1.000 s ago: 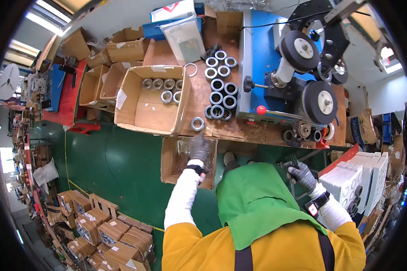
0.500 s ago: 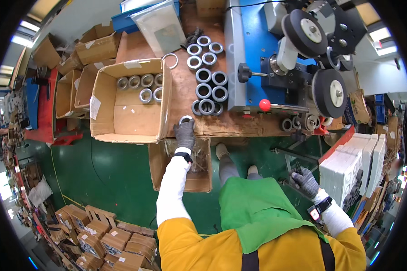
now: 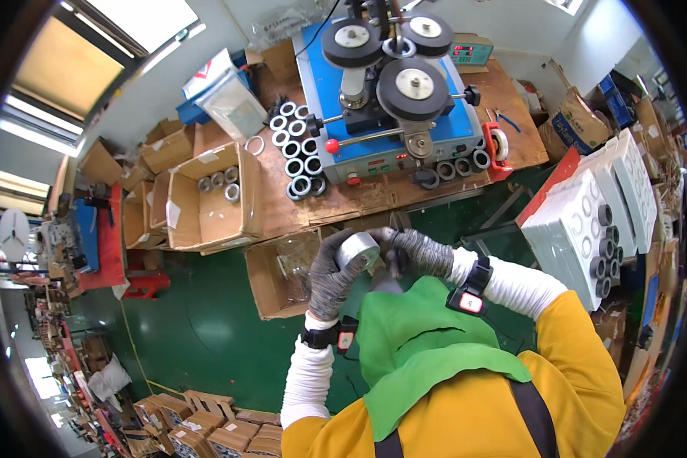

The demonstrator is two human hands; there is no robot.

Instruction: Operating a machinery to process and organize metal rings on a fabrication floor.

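Note:
In front of the bench my left hand (image 3: 328, 278), in a grey knit glove, is wrapped round a shiny metal ring (image 3: 357, 249) whose open end is tilted toward the right. My right hand (image 3: 424, 253), gloved the same way, is closed close beside the ring's right side. Its fingertips reach the ring's edge; whether they touch it, and what they may hold, I cannot make out. Several similar metal rings (image 3: 291, 149) stand grouped on the wooden bench, left of the machine. A cardboard box (image 3: 215, 221) on the bench's left has several rings inside.
A blue machine (image 3: 374, 156) with black wheels stands on the bench (image 3: 282, 217). Below the bench edge is another open carton (image 3: 271, 294). White foam blocks (image 3: 569, 229) holding dark rings stand at right. Pliers (image 3: 507, 120) lie on the bench's right end.
My left hand has lifted a ring off the bench edge and drawn it back toward me. My right hand has come up from the lower right to meet it. The view has shifted rightward.

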